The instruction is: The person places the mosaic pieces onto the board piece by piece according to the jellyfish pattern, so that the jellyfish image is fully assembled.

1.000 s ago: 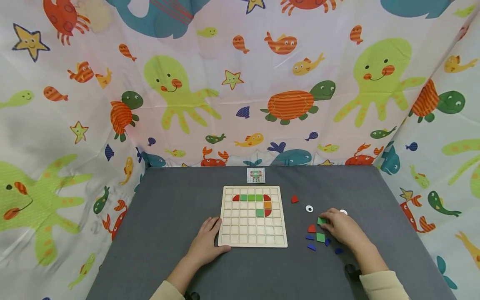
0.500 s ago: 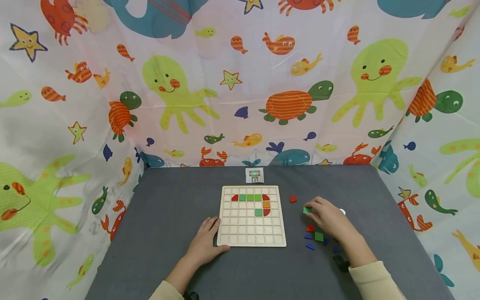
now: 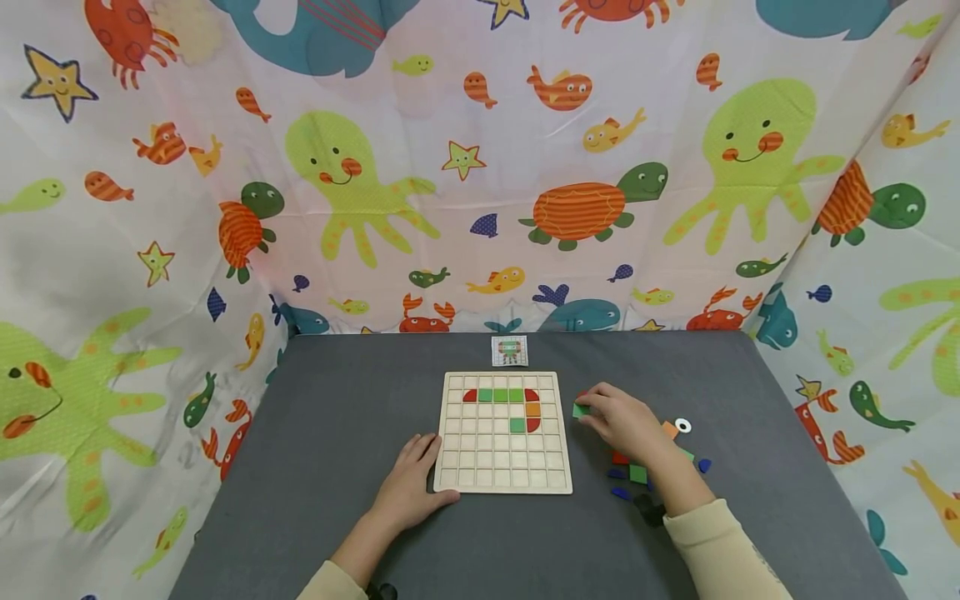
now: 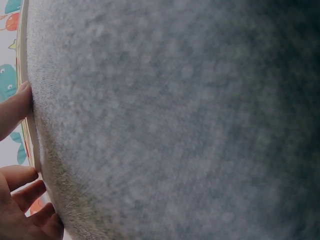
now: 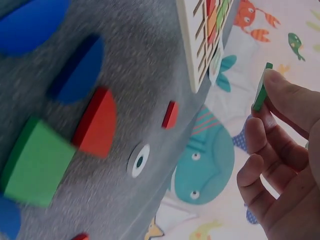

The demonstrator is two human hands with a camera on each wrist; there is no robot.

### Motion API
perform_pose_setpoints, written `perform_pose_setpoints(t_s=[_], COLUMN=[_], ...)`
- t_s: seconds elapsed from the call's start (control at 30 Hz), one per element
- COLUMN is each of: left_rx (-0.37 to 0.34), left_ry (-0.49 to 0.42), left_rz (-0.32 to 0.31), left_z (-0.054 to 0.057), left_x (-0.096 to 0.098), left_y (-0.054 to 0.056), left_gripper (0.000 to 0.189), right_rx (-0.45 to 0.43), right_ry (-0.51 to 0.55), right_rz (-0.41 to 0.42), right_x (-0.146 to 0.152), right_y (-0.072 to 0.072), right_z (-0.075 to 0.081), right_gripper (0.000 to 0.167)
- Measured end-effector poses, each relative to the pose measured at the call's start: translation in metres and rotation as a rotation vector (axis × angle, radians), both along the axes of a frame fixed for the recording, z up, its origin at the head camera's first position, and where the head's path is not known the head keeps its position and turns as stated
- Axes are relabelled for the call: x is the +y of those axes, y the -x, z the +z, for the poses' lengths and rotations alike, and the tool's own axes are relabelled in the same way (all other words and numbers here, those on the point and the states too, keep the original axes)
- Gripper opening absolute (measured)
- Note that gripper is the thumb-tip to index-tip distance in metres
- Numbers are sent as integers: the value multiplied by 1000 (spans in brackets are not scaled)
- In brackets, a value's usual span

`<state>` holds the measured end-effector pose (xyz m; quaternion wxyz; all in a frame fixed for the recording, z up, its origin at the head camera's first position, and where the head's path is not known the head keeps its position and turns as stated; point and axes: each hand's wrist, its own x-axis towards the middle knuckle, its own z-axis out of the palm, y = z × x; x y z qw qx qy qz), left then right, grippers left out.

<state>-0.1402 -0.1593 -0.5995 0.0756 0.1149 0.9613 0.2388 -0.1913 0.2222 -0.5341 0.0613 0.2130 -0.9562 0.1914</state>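
A pale wooden grid board (image 3: 480, 458) lies on the grey table, with red, green and orange tiles set in its upper cells. My left hand (image 3: 408, 483) rests at its lower left corner, fingers along the left side and thumb at the front edge. In the left wrist view, fingertips touch the board's rim (image 4: 36, 145). Just right of the board, my right hand (image 3: 622, 421) pinches a green square tile (image 3: 580, 411) between thumb and fingers. The right wrist view shows that tile edge-on (image 5: 262, 90), raised off the table. A red piece (image 3: 582, 393) is partly hidden behind the right fingers.
Loose red (image 3: 620, 457), green (image 3: 637, 473) and blue pieces (image 3: 621, 493) lie under and beside the right forearm. A white ring (image 3: 682, 425) sits near an orange piece (image 3: 669, 429). Behind the board is a small picture card (image 3: 509, 351). A patterned curtain (image 3: 465, 208) hangs beyond the table.
My right hand has carried the green tile left and slightly away from me, from the loose pieces to beside the board. My left hand has stayed at the board's corner.
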Motion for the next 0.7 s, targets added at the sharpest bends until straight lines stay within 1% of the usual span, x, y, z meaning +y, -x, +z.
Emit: perform_pose_setpoints(t_s=[0.13, 0.33, 0.5, 0.7], left_rx=[-8, -11, -16, -15], left_ry=[1, -7, 3, 8], left_rz=[3, 2, -2, 1], left_z=[0, 2, 0, -1], left_x=[-1, -2, -1, -2], left_y=[-1, 0, 0, 0], left_gripper=[100, 100, 101, 101], right_rx=[-9, 2, 3, -40], right_ry=[11, 15, 21, 24], right_rz=[16, 34, 55, 60], right_x=[-11, -26, -37, -54], right_y=[3, 8, 11, 18], right_z=[-1, -5, -9, -12], right_gripper=[27, 26, 24, 26])
